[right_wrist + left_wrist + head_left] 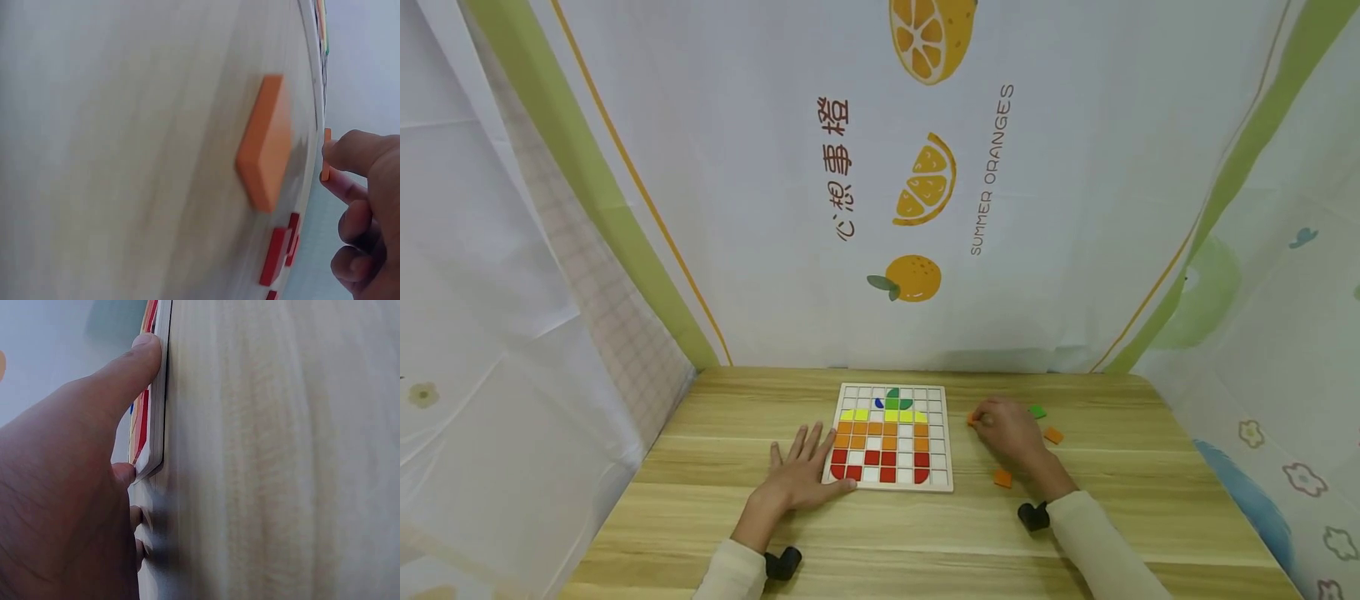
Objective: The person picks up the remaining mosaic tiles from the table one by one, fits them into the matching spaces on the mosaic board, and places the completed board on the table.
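Observation:
A square puzzle board [950, 450] with a white grid lies on the table, filled in part with red, orange, yellow, green and blue pieces. My left hand [801, 479] spreads its fingers beside the board's near left corner. Its thumb [147, 356] rests on the board's near edge. Right of the board, my right hand [1009, 429] pinches an orange tile [326, 153] between thumb and forefinger, the other fingers curled. Around that hand lie an orange tile [1003, 478] nearer me, another orange tile [1054, 436] to the right and a green tile [1037, 412] behind.
Several red tiles [275, 253] lie near the right hand in the right wrist view; the hand hides them from the head view. The wooden table [880, 550] ends at a printed curtain [775, 250] at the back. Black wrist mounts [1033, 517] sit on both wrists.

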